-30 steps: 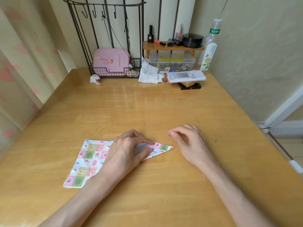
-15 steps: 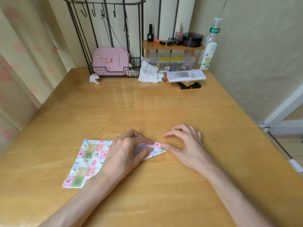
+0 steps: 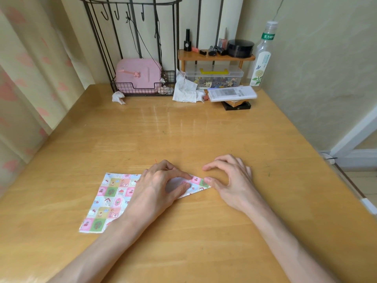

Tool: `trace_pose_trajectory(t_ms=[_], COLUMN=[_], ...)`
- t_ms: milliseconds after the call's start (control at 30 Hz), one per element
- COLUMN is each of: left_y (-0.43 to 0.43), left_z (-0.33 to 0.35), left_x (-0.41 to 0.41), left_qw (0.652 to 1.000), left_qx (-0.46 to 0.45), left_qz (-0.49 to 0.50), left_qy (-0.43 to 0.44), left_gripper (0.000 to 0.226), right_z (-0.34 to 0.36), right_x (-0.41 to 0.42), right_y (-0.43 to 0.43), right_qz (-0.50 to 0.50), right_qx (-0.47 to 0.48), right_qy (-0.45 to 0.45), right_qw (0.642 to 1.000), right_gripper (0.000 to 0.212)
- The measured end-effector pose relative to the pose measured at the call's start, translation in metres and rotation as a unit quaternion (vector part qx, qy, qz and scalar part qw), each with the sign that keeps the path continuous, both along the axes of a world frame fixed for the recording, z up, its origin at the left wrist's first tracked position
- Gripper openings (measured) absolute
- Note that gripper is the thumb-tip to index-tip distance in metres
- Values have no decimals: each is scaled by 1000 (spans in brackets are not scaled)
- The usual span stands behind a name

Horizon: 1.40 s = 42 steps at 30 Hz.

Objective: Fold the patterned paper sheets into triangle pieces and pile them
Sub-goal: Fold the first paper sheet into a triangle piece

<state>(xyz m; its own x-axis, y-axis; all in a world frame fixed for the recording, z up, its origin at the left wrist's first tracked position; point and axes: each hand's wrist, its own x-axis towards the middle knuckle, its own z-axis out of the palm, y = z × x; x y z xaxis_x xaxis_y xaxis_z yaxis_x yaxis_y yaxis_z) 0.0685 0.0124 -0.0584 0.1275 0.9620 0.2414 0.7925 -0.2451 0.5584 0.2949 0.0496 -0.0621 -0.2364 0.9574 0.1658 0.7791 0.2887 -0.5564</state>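
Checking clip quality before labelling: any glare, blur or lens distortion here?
Head view: pale glare streaks the glossy light-wood table beyond the hands; wide-angle distortion bows its edges and splays the black wire rack; the pastel checked paper sheet, left hand and right hand are sharp, casting only faint shadows.

A single wide-angle view, worn on the person's head, sits above the near edge of the worktop (image 3: pixel 183 129); it faces forward and tilts down along the worktop's length; both forearms enter from the bottom edge, and the left hand (image 3: pixel 157 186) and the right hand (image 3: pixel 232 180) sit just below mid-frame, close to the lens; the patterned paper (image 3: pixel 110 199) lies lower left of centre; the worktop's far edge, with the wire rack (image 3: pixel 140 86) and wooden shelf (image 3: pixel 216 57), falls in the upper third; the curtain (image 3: pixel 24 78) bounds the left side, the wall (image 3: pixel 316 68) the right.
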Motion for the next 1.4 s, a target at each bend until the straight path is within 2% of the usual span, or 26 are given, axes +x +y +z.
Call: trace_pose_trajectory(t_ms=[200, 400, 567, 734, 867, 1134, 1234, 1400], left_y=[1, 0, -1, -2, -2, -2, -2, -1], left_z=[-1, -1, 1, 4, 5, 3, 2, 2], left_x=[0, 0, 2, 3, 3, 3, 2, 2], left_qw=[1000, 1000, 1000, 1000, 1000, 1000, 1000, 1000], left_qx=[-1, -3, -8, -10, -5, -5, -5, -3], left_qz=[6, 6, 8, 7, 8, 13, 11, 12], left_qy=[6, 5, 9, 7, 6, 15, 16, 19], left_gripper=[17, 18, 17, 18, 18, 18, 17, 16], right_z=[1, 3, 1, 3, 2, 2, 1, 2], right_x=[-1, 2, -2, 3, -2, -4, -4, -8], right_y=[-1, 1, -2, 0, -2, -3, -2, -5], right_qz=[-7, 5, 1, 4, -8, -8, -8, -24], right_qx=[14, -12, 5, -15, -2, 2, -7, 0], right_qy=[-20, 14, -15, 21, 13, -17, 0, 0], right_qw=[1000, 1000, 1000, 1000, 1000, 1000, 1000, 1000], right_gripper=[19, 19, 21, 14, 25, 25, 26, 43])
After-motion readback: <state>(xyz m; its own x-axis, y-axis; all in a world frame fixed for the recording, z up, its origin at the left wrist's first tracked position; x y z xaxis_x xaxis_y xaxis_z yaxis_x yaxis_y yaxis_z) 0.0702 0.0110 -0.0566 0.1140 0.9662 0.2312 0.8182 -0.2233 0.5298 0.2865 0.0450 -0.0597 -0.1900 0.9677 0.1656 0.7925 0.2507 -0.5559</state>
